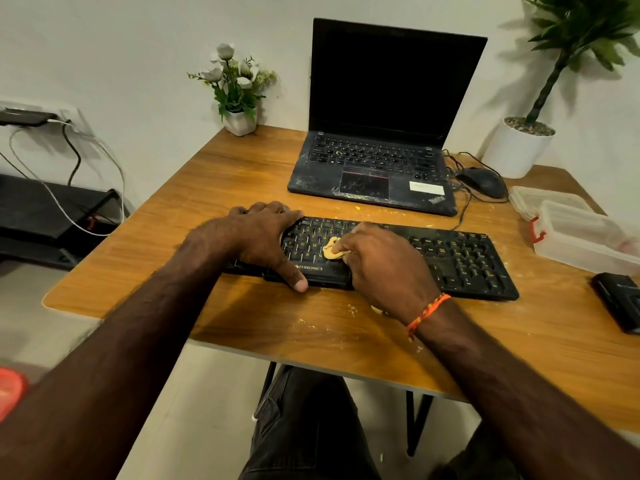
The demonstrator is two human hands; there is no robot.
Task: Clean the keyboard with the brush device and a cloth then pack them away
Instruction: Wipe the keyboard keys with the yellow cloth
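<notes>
Keyboard (pixel 398 258): black, long, flat, rigid plastic, matt keys with pale legends; lies across the middle of the table (pixel 242 168), just in front of the laptop (pixel 377 168). Likely light and stiff; probably slides on the smooth top unless pinned. Best held at the left end or front edge, clear of the keys.

Cloth (pixel 331 249): small yellow wad, soft and crumpled, resting on the left-centre keys. Judged limp and light, easily bunched; take it by pinching a fold.

Left hand (pixel 266 237): fingers spread and flat over the keyboard's left end, thumb hooked over the front edge, pressing it down.

Right hand (pixel 377 261): fingers curled round the cloth, pressing it onto the keys.

Table: wood-grain top, smooth, rounded corners, scattered with pale crumbs (pixel 349 310) in front of the keyboard.

Clear plastic box (pixel 585 244): rectangular, translucent, red clasp, at the right edge; its lid (pixel 543 199) lies just behind it. Possibly the storage for packing away.

Black case (pixel 616 299): small, dark, at the right edge; contents cannot be told. Brush device not identified with certainty.

Mouse (pixel 481 181): black, corded, right of the laptop.

Two potted plants, white pots: flowers (pixel 235 88), back left; tall green plant (pixel 523 143), back right.
</notes>
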